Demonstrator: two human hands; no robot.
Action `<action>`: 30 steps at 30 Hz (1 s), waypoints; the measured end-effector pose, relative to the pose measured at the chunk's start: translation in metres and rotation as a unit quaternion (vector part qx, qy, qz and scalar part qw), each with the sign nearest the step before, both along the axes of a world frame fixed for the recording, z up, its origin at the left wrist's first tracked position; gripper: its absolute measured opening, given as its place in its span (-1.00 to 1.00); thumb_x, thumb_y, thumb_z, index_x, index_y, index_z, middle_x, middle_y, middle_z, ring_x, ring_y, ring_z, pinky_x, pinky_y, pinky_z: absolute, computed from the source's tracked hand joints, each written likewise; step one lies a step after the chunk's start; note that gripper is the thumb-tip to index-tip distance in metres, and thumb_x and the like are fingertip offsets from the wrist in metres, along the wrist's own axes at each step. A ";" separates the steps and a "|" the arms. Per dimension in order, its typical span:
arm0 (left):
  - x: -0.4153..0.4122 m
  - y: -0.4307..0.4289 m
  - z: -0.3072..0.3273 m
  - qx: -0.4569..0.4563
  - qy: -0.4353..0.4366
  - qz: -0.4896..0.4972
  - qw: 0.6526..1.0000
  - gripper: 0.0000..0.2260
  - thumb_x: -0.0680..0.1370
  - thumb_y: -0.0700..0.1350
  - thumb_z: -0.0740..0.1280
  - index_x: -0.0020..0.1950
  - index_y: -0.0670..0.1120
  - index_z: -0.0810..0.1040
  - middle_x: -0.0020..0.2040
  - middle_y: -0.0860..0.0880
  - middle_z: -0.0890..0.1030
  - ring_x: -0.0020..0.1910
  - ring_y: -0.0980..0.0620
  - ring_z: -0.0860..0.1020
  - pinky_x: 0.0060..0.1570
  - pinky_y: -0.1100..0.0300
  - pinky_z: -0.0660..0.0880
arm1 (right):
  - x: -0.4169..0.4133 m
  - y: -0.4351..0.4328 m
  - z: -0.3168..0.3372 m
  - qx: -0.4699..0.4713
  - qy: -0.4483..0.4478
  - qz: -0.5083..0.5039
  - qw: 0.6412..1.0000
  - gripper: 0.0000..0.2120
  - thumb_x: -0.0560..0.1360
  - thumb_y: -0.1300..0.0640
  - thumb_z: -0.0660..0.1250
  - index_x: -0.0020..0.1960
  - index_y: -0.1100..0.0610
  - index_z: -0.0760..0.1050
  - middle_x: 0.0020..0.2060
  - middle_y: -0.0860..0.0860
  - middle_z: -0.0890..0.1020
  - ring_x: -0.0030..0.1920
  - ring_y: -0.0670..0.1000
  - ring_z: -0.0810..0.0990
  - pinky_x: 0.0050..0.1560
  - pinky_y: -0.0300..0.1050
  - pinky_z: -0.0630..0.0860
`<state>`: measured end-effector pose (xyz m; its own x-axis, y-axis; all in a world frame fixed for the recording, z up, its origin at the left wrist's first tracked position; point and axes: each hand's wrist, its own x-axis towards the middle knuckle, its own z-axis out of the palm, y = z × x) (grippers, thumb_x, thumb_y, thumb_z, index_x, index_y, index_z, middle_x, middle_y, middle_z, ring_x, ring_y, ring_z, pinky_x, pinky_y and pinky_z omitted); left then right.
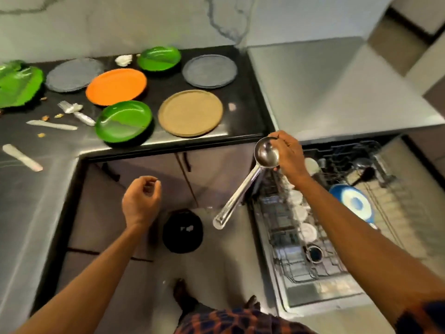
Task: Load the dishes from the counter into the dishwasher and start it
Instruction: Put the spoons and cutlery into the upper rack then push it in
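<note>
Here, the ladle point(265, 153) hangs at the dishwasher rack's point(277, 227) far corner.
Right hand point(286, 155), arm reaching toward eleven o'clock, pinches its bowl, handle pointing to seven o'clock; left hand point(142, 198) hovers, fingers loosely curled.

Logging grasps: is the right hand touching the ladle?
Touching. In the head view the right hand grips the ladle at its bowl rim.

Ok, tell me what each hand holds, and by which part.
The right hand grips the long-handled shiny steel ladle by its bowl, handle pointing down; the left hand holds nothing.
</note>
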<state>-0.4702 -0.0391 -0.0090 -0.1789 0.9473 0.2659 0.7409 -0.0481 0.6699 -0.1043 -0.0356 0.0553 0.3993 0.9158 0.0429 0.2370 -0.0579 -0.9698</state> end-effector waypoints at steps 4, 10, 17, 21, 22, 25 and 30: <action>0.116 -0.001 -0.006 -0.003 0.029 -0.151 0.988 -0.93 0.53 -0.12 0.43 -0.03 -0.08 0.62 -0.17 -0.01 0.61 -0.22 -0.01 0.59 -0.16 0.05 0.54 | 0.083 -0.052 -0.022 -0.025 -0.025 -0.030 0.999 -0.84 0.50 0.13 0.29 -0.17 -0.10 0.57 -0.27 -0.22 0.63 -0.21 -0.24 0.56 -0.12 -0.22 0.49; 0.257 0.005 -0.007 -0.021 0.089 -0.336 0.937 -0.82 0.51 -0.12 0.43 0.10 -0.09 0.62 -0.04 -0.05 0.62 -0.03 -0.10 0.57 -0.01 0.05 0.47 | 0.182 -0.106 -0.047 -0.058 -0.107 -0.106 0.987 -0.81 0.56 -0.03 0.26 0.07 -0.01 0.58 -0.08 -0.16 0.66 -0.04 -0.26 0.59 0.09 -0.18 0.50; 0.408 0.048 0.000 0.065 0.114 -0.487 0.863 -0.76 0.47 -0.13 0.40 0.13 -0.11 0.64 -0.01 -0.08 0.64 0.02 -0.16 0.54 0.00 0.01 0.50 | 0.278 -0.137 -0.059 -0.095 -0.184 -0.221 0.953 -0.66 0.61 0.17 0.20 0.30 -0.04 0.57 0.17 -0.08 0.67 0.11 0.01 0.64 0.16 -0.04 0.54; 0.488 0.080 0.005 0.100 0.141 -0.549 0.818 -0.73 0.49 -0.07 0.36 0.16 -0.08 0.61 0.07 -0.07 0.61 0.10 -0.15 0.52 -0.01 -0.03 0.51 | 0.326 -0.140 -0.063 -0.123 -0.202 -0.277 0.931 -0.66 0.60 0.24 0.22 0.29 -0.02 0.55 0.17 -0.05 0.65 0.17 0.01 0.58 0.21 0.05 0.53; 0.507 0.086 0.006 0.104 0.151 -0.562 0.806 -0.73 0.49 -0.06 0.36 0.17 -0.06 0.61 0.08 -0.05 0.60 0.12 -0.14 0.52 -0.01 -0.03 0.50 | 0.337 -0.140 -0.066 -0.128 -0.200 -0.291 0.927 -0.67 0.60 0.24 0.23 0.30 -0.02 0.54 0.16 -0.04 0.65 0.16 0.02 0.58 0.20 0.06 0.53; 0.554 0.098 0.008 0.101 0.174 -0.579 0.790 -0.69 0.47 -0.05 0.38 0.22 -0.02 0.60 0.16 -0.03 0.58 0.20 -0.10 0.49 0.05 -0.05 0.45 | 0.364 -0.138 -0.073 -0.150 -0.206 -0.321 0.912 -0.66 0.59 0.25 0.26 0.30 -0.02 0.54 0.15 -0.04 0.65 0.14 -0.01 0.57 0.17 0.00 0.51; 0.608 0.105 -0.001 0.098 0.176 -0.609 0.767 -0.60 0.45 -0.06 0.39 0.29 -0.03 0.56 0.27 -0.06 0.55 0.34 -0.11 0.45 0.26 -0.10 0.39 | 0.395 -0.137 -0.091 -0.181 -0.245 -0.350 0.886 -0.69 0.60 0.27 0.26 0.29 0.04 0.56 0.12 -0.03 0.65 0.10 -0.08 0.52 0.15 -0.08 0.47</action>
<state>0.1374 0.0659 -0.0096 0.9225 0.2907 0.2539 0.1997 -0.9224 0.3306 0.2912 -0.1726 -0.0353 0.8900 0.4394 0.1216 0.4063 -0.6436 -0.6486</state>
